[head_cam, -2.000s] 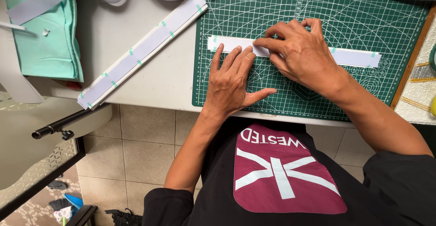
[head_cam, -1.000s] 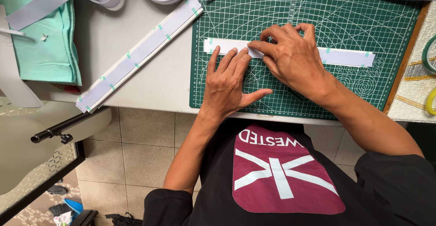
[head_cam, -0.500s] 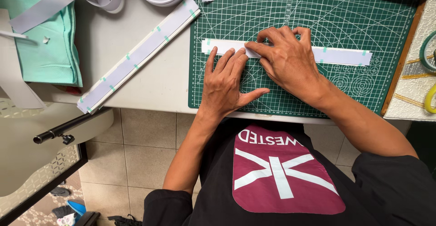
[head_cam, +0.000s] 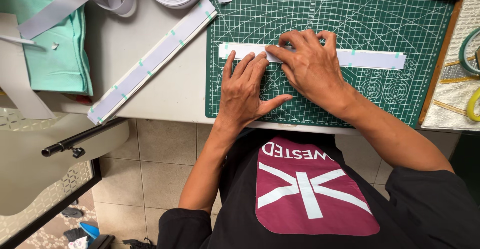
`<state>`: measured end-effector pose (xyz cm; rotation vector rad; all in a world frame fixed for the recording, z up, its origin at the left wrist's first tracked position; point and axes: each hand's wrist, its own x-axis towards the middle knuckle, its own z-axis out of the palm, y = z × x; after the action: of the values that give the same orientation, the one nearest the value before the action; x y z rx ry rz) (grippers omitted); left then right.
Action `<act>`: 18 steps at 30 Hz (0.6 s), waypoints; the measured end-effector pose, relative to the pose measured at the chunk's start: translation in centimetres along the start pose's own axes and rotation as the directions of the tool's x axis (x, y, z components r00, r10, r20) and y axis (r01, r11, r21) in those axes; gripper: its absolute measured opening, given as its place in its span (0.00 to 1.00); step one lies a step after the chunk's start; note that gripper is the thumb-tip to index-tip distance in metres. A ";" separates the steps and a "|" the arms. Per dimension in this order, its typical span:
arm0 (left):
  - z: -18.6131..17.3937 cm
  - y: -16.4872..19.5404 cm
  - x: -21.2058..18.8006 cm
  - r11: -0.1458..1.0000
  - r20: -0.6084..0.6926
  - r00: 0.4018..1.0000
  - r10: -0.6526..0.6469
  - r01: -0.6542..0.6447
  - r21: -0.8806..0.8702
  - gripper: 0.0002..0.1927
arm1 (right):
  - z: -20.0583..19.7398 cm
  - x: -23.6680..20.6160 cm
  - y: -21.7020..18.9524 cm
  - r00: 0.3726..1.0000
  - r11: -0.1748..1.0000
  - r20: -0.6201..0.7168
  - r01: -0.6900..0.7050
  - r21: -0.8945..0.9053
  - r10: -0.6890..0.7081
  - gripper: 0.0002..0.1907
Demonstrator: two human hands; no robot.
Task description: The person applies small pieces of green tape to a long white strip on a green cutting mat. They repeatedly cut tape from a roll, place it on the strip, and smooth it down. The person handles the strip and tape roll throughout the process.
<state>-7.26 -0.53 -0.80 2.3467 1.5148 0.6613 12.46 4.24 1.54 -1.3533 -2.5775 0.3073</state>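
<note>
A strip point(head_cam: 370, 58) lies across the cutting mat point(head_cam: 325, 14), which sits on the table point(head_cam: 160, 79). Both hands rest on the strip, left hand point(head_cam: 247, 91) beside right hand point(head_cam: 312, 66). Left of the mat lie a slanted second strip point(head_cam: 150, 61) and folded cloth point(head_cam: 60, 44)

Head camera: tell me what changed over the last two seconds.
Almost nothing. Both hands stayed pressed on the white strip on the green cutting mat: the left hand flat at its left part, the right hand with fingertips pinching its middle. No grip was taken or released. The second strip on the table and the teal fabric lay as before.
</note>
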 end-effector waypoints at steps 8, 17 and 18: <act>0.1 0.2 0.0 1.000 0.003 1.000 -0.015 0.015 -0.005 0.51 | -0.5 0.0 0.1 1.000 0.999 0.009 -0.007 0.050 0.006 0.19; -0.2 0.1 0.1 1.000 -0.015 1.000 -0.010 0.010 0.006 0.50 | -0.6 0.4 0.1 0.999 0.998 0.036 -0.026 0.063 0.024 0.16; -0.3 0.1 0.0 1.000 -0.013 1.000 -0.009 0.009 0.002 0.50 | -0.6 0.1 0.0 1.000 0.999 0.024 -0.008 0.048 0.007 0.17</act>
<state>-7.33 -0.53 -0.49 2.3405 1.5315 0.6743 12.59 4.42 2.14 -1.3506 -2.5677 0.3866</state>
